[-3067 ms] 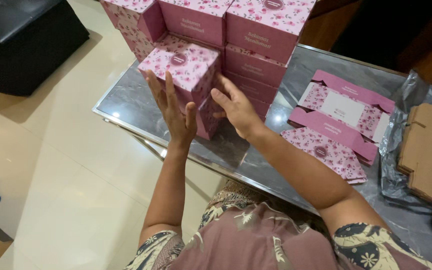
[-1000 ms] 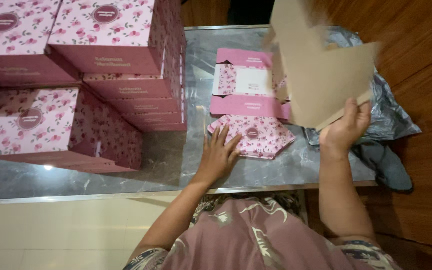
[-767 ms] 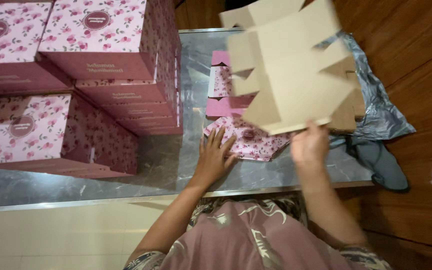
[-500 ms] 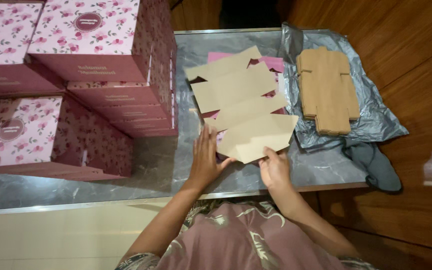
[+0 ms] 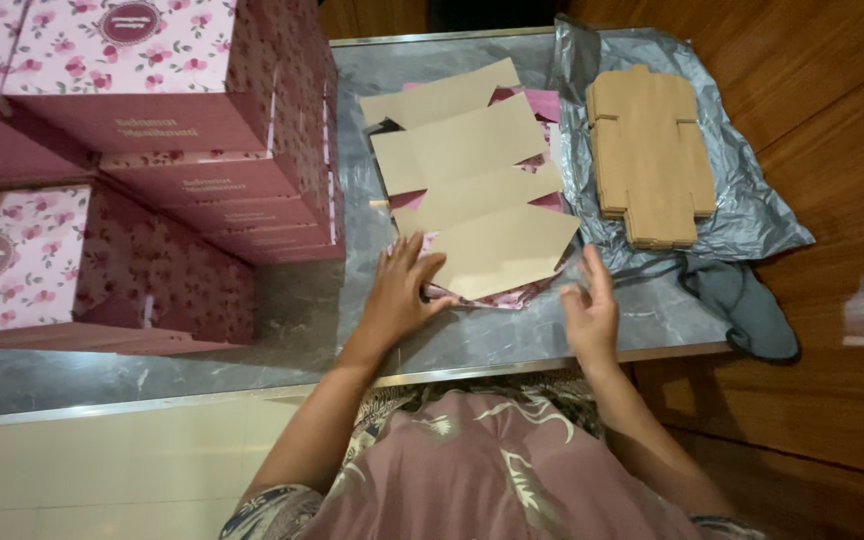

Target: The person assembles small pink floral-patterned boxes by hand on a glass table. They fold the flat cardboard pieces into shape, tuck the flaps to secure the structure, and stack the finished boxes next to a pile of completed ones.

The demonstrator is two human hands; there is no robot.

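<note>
A flat unfolded box blank [image 5: 472, 190] lies brown side up on the grey metal table [image 5: 497, 335], on top of a pink flowered blank whose edges show under it. My left hand [image 5: 400, 292] rests with spread fingers on the near left corner of the brown blank. Just right of the blank's near tip, my right hand [image 5: 590, 308] hovers with loose fingers and holds nothing.
A stack of brown flat blanks [image 5: 649, 152] lies on grey plastic wrap [image 5: 752, 215] at the right. Stacked pink flowered boxes [image 5: 132, 120] fill the table's left side. Wooden floor is at the right, pale tiles at the left.
My right hand brought a brown blank over from the right stack and laid it on the pink blank, then let go. My left hand stayed at the blank's near edge.
</note>
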